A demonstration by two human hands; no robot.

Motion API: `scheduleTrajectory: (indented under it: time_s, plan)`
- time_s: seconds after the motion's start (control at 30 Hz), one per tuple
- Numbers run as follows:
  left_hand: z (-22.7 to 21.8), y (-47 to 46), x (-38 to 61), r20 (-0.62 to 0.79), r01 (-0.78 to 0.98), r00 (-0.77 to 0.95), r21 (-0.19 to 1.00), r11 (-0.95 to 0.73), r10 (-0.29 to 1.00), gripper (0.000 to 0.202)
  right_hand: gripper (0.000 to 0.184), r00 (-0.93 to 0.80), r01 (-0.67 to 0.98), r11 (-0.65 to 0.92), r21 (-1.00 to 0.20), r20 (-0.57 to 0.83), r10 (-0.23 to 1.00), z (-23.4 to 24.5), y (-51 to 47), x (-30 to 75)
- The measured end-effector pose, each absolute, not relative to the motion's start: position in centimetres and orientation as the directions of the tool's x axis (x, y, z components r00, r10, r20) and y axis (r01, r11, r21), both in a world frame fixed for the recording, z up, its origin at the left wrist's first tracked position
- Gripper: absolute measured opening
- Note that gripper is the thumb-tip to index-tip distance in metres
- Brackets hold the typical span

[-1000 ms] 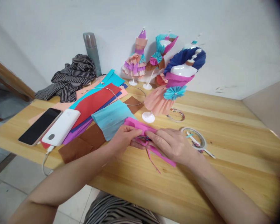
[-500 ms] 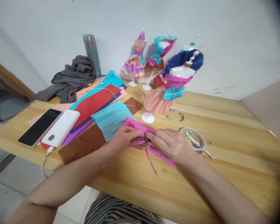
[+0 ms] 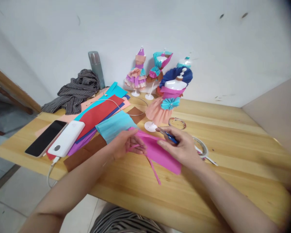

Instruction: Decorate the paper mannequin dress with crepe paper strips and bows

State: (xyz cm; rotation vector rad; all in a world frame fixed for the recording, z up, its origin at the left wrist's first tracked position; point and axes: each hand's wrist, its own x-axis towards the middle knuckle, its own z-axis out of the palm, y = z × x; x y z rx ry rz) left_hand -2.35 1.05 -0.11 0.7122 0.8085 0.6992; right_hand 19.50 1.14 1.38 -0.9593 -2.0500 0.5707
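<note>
Magenta strip (image 3: 153, 168): one, narrow, faintly curved, centre of frame. Long axis slants to lower right from the left hand (image 3: 135, 144), fingers curled loosely on its upper part. Magenta sheet (image 3: 160, 153): one, oblong, same slant. Right hand (image 3: 184, 145) closed round one blue-handled tool (image 3: 172, 138), tip upper left. Dress forms (image 3: 140, 69): four, upper centre.

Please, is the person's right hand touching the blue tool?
Touching. The head view shows the blue tool gripped in the right hand, with no gap between them.

Dark striped clothing (image 3: 126, 221); bare forearms (image 3: 87, 168)
</note>
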Motion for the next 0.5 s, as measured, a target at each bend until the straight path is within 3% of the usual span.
scheduleTrajectory:
  time_s: [0.07,0.17,0.37,0.5]
  plan:
    - [0.5,1.1,-2.9,-0.344,-0.216,0.610,0.795,0.568,0.714,0.056,0.023,-0.397,0.351,0.444,-0.824,0.298,0.868,1.7,0.9,19.0]
    - [1.6,0.8,-3.5,-0.214,-0.204,0.742,0.831,0.517,0.636,0.057,0.031,-0.469,0.209,0.236,-0.949,0.114,0.876,2.2,0.4,18.3]
    - [4.1,1.5,-3.4,-0.031,-0.264,0.775,0.891,0.368,0.631,0.053,0.044,-0.652,-0.013,-0.047,-0.999,-0.027,0.757,3.6,-0.9,17.7]
    - [6.0,2.3,-2.7,0.028,-0.242,0.764,0.938,0.246,0.644,0.048,0.043,-0.674,-0.080,-0.137,-0.987,-0.047,0.737,4.0,-1.5,17.5]
